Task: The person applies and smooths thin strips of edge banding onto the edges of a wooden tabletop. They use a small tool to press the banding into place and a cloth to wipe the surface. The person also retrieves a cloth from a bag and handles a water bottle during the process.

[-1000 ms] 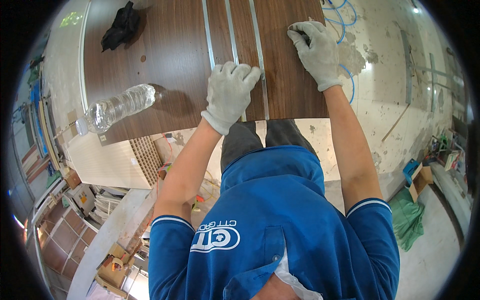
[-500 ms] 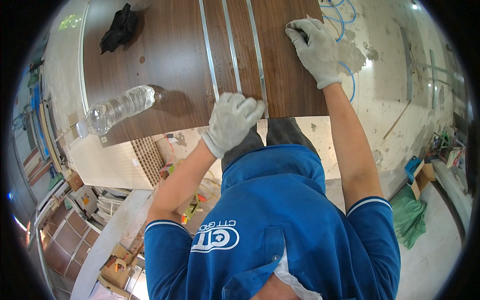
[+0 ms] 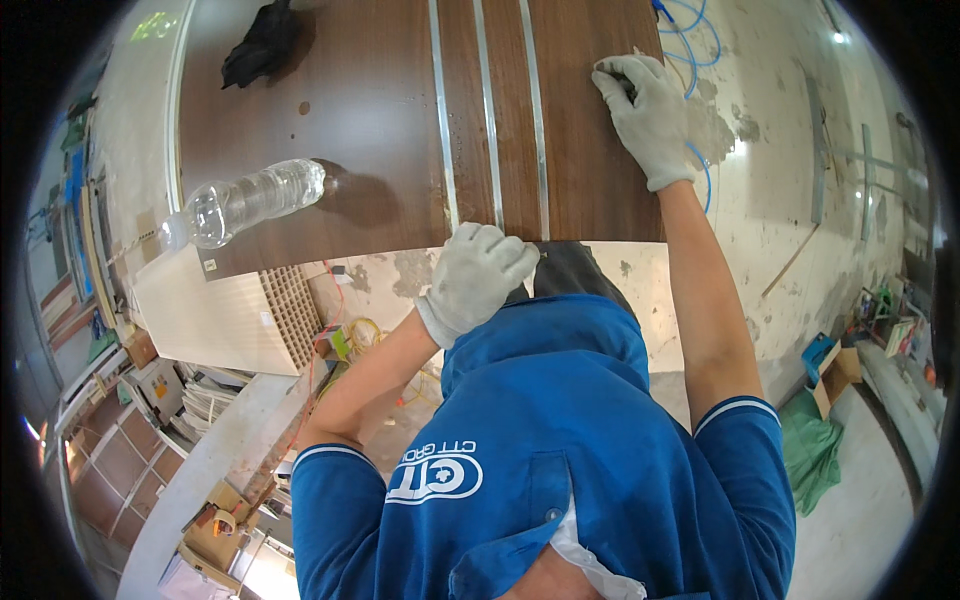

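Observation:
A dark brown wood-grain panel (image 3: 380,120) lies before me, with three narrow silvery strips (image 3: 490,130) running lengthwise along it. My left hand (image 3: 475,280), in a pale grey work glove, is at the panel's near edge by the strip ends. Its fingers are curled together, and what they grip, if anything, is hidden. Toward the panel's right edge is my right hand (image 3: 648,125), gloved alike and curled, with a small dark spot showing between thumb and fingers that I cannot make out.
On the panel's left, a clear plastic bottle (image 3: 255,205) lies on its side and a crumpled black cloth (image 3: 262,45) sits farther back. Below the near left corner stands a cream slatted block (image 3: 215,310). Blue hose (image 3: 690,60) coils on the stained floor at right.
My left hand has drawn back toward me, from over the strips to the panel's near edge. My right hand keeps about the same place on the panel. The whole view has shifted slightly.

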A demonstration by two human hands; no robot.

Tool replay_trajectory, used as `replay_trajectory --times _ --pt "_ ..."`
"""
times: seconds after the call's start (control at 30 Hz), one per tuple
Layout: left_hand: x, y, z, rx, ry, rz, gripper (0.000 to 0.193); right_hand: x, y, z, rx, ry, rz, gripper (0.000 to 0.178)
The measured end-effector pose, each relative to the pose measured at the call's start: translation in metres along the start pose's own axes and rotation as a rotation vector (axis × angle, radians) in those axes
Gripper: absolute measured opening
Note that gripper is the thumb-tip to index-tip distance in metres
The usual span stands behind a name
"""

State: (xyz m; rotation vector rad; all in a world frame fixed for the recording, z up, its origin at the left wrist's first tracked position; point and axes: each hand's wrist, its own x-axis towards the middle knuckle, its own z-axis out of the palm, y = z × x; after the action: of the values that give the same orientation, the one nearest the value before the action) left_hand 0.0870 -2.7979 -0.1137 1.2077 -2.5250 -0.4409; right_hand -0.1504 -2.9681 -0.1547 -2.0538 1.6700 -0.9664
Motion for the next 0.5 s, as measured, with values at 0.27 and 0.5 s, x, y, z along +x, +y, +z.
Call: replay_trajectory --times 0.27,0.5 --pt "0.004 0.014 -0.03 -1.413 0.32 -0.661 0.013 -0.055 -0.079 -0.046 0.737 -0.698 -0.028 0.026" --pt "-0.013 0.013 -0.022 -1.721 0.311 -0.5 0.018 -0.08 -0.091 -0.047 1.139 -1.2 0.364 0.034"
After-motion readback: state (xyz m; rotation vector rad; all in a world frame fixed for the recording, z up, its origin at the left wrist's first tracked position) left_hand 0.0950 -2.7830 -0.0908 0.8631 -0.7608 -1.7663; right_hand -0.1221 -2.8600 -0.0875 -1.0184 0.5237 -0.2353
